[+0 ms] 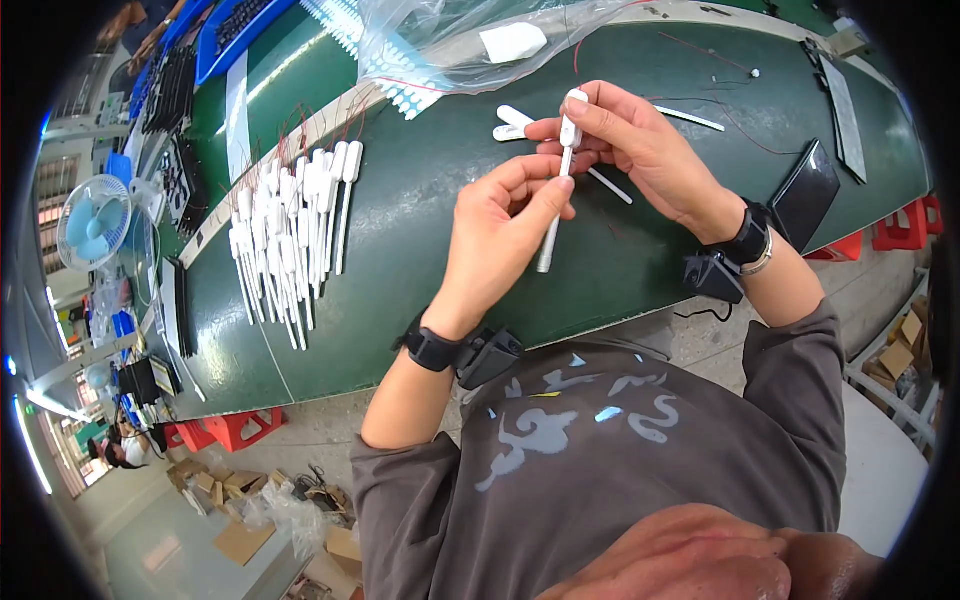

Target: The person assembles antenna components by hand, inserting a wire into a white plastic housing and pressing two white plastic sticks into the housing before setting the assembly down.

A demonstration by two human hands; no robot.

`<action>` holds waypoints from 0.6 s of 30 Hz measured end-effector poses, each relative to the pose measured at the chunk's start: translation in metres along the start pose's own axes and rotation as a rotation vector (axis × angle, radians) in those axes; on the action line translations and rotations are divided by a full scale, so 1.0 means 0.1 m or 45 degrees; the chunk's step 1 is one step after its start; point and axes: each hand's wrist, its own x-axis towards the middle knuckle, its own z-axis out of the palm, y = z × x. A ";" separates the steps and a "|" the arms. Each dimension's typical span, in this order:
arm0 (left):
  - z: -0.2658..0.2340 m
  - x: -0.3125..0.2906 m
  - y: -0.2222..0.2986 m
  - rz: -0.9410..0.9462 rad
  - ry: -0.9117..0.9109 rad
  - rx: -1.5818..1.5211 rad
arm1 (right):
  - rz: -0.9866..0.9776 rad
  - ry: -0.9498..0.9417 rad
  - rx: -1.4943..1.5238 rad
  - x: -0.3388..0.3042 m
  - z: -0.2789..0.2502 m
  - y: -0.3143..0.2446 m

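Both hands hold one white plastic stick (549, 240) with a wider oval head, tilted slightly over the workbench. My left hand (500, 225) is closed around its thin shaft, thumb in front. The thumb and fingers of my right hand (645, 150) pinch the wider head near its top. A thin red wire rises from that end. Just beyond my hands lie white oval-ended pieces (513, 122), partly hidden by my fingers. One slim white rod (610, 187) lies under my right hand, and another (690, 118) lies to its right.
The green workbench (400, 260) carries a pile of similar white sticks (290, 235) with thin wires at left. Clear plastic bags (440, 50) and a white lump (513, 43) lie at the far side. A black flat object (805, 195) rests at right, near red stools (905, 228).
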 end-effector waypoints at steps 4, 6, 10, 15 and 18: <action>-0.17 0.01 0.05 -0.124 -0.079 -0.118 | 0.082 -0.080 -0.046 0.05 -0.13 -0.05; -0.20 0.01 0.06 -0.155 -0.101 -0.155 | 0.124 -0.202 -0.028 0.07 -0.16 -0.09; -0.24 0.00 0.07 -0.179 -0.164 -0.262 | 0.064 -0.197 -0.029 0.05 -0.04 -0.14; -0.28 -0.01 0.14 -0.189 -0.268 -0.406 | -0.119 -0.235 -0.154 0.11 -0.14 0.01; -0.27 -0.04 0.15 -0.176 -0.280 -0.416 | -0.280 -0.208 -0.173 0.09 -0.10 0.04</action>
